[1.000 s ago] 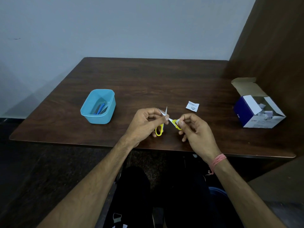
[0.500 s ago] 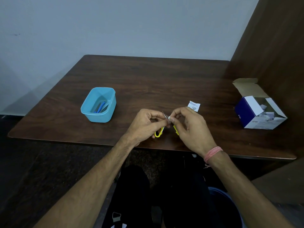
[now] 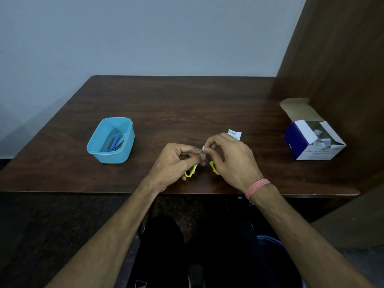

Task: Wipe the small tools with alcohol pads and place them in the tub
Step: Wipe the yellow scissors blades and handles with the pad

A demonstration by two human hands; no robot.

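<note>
dark wood table [image 3: 187,104] | pale wall [image 3: 145,34] behind | brown panel [image 3: 342,48] right

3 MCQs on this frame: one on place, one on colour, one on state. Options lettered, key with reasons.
1. Where is the tub, relative to the hands?
A. To their left
B. To their right
C. Under them

2. What colour are the scissors' handles?
A. Red
B. Yellow
C. Black

3. What state is the pad box in?
A. Sealed
B. Open
C. Crushed flat

Key:
1 A: the blue tub sits left of the left hand and right hand.
2 B: the scissors show yellow loops below the fingers.
3 B: the box has its flaps raised, with packets visible inside.
</note>
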